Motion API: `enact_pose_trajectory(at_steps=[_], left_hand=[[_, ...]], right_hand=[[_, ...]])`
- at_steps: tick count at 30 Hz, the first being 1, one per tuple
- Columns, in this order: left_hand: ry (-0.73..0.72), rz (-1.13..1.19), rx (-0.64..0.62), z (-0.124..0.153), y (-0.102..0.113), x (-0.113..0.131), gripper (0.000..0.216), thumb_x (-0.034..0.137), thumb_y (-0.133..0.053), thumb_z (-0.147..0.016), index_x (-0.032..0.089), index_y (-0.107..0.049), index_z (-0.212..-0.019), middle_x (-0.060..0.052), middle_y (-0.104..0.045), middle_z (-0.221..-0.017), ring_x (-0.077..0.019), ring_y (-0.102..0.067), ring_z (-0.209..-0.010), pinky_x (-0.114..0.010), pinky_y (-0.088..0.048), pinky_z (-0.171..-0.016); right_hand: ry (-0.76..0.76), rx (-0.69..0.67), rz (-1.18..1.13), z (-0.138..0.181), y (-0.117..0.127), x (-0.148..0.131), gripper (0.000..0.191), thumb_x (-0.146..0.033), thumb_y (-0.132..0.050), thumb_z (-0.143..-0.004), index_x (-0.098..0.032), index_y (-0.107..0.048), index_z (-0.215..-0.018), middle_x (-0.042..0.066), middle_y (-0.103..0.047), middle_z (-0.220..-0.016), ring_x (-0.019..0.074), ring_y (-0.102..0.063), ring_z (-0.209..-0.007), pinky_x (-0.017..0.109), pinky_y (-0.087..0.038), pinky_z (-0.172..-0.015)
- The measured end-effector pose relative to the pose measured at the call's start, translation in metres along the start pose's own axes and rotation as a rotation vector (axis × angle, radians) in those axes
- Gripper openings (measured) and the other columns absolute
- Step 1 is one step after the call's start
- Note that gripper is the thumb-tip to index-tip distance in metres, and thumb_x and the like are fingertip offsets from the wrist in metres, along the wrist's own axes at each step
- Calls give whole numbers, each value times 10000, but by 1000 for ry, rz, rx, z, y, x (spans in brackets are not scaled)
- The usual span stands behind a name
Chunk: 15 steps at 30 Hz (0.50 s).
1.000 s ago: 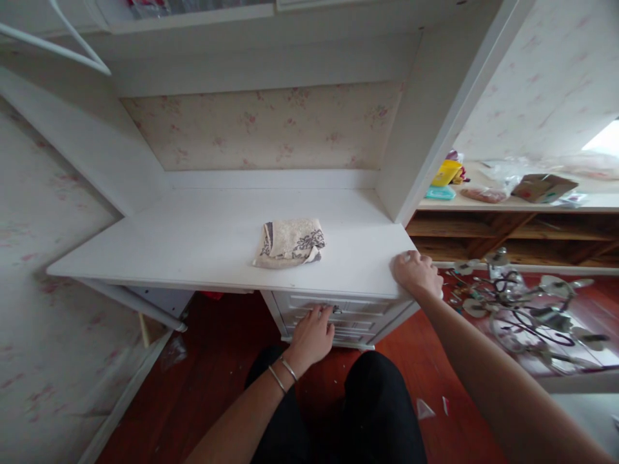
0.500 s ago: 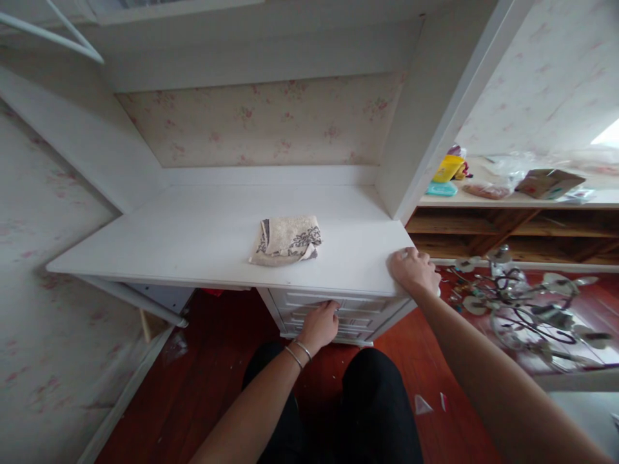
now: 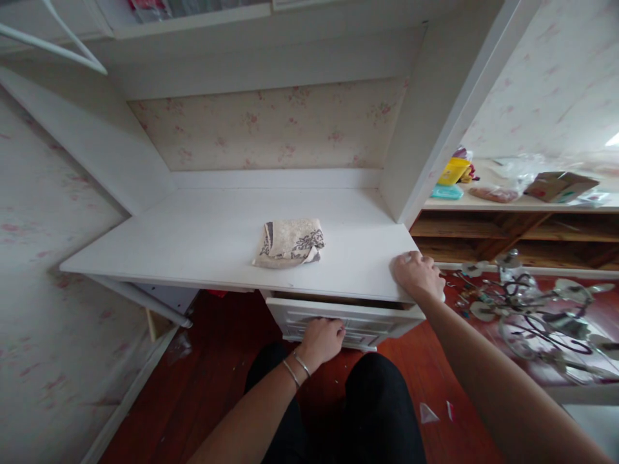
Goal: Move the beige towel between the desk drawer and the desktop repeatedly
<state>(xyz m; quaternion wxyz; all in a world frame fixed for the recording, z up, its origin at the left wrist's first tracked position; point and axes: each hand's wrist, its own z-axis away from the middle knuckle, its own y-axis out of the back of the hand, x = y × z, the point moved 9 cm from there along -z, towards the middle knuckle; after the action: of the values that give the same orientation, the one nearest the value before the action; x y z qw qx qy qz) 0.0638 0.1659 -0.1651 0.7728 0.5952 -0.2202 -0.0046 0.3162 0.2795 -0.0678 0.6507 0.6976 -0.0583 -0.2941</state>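
Note:
My left hand [image 3: 323, 338], with two bangles on the wrist, is closed on the handle of the top drawer [image 3: 382, 314] under a white desk [image 3: 203, 245]. The drawer stands pulled out a little, a dark gap showing under the desktop. My right hand [image 3: 416, 277] lies on the desk's front right corner, fingers curled over the edge and holding nothing. A folded beige cloth [image 3: 290, 241] with a dark pattern lies in the middle of the desktop, apart from both hands.
A dismantled chandelier [image 3: 529, 309] lies on the red wooden floor to the right. Behind it a low shelf [image 3: 512, 203] holds a yellow box, a cardboard box and bags. Floral wallpaper covers the walls. My dark-trousered knees are below the drawer.
My left hand took hold of the top drawer's handle and pulled the drawer out a little. My right hand stayed on the desk corner.

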Motion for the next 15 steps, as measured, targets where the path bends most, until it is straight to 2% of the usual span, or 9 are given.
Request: enact_pose_trajectory(at_steps=[3,10,13,15], left_hand=[[-6,56,-55,37,-15,7,376,429,-413,-992,274,-743,-1083,-87,-767,-1051,-262,-714,-978,-409,-534,-890],[-25,225,-167,119,-59,24,324,398,-455,-968,312,-746,-1081,-53,-759,-1089,-260,-666,-1061,-420,-507,-958],[-40,300,-221,145,-77,30,239,397,-561,-921,339,-739,-1069,-61,-739,-1120,-305,-636,-1119,-470,-519,-954],[-55,339,-232,163,-82,36,233,406,-617,-912,343,-711,-1115,-69,-702,-1187,-301,-618,-1143,-477,-534,-936]], right_hand=[[-2,5,5,-3,-3,2,606,-505,-251,-975,-157,-530,-1385,244,-512,-1321,442,-496,-1240,601,-418,-966],[-6,12,10,-4,-5,4,614,-497,-258,-970,-151,-526,-1401,248,-508,-1326,435,-502,-1231,600,-413,-971],[-10,-4,9,-1,-4,3,618,-494,-269,-967,-139,-525,-1403,250,-502,-1339,434,-498,-1238,598,-404,-978],[-9,-17,-11,-1,-5,4,623,-505,-289,-958,-152,-513,-1421,250,-496,-1356,439,-498,-1241,594,-400,-977]])
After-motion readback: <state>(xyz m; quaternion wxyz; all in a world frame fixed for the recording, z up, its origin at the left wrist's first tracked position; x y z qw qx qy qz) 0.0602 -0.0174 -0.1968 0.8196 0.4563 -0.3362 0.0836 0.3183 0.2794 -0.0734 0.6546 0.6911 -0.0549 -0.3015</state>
